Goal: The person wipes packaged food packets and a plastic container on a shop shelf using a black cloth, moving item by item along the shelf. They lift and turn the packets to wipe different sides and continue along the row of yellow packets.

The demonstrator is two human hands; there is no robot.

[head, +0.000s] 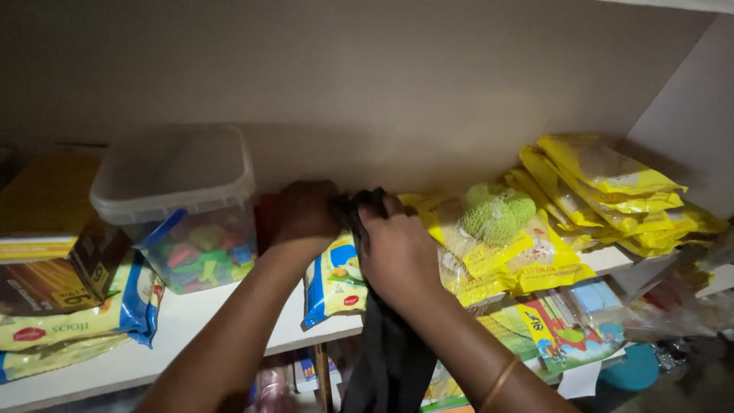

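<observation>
Head view: dark limp cloth (386,352) bunched in left hand (302,214) and right hand (397,252) grips.

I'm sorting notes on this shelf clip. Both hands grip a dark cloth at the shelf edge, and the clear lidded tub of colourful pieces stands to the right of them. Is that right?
Not quite. The head view shows the clear lidded tub to the left of the hands, not the right. The left hand and right hand do grip the dark cloth at the shelf edge.
</observation>
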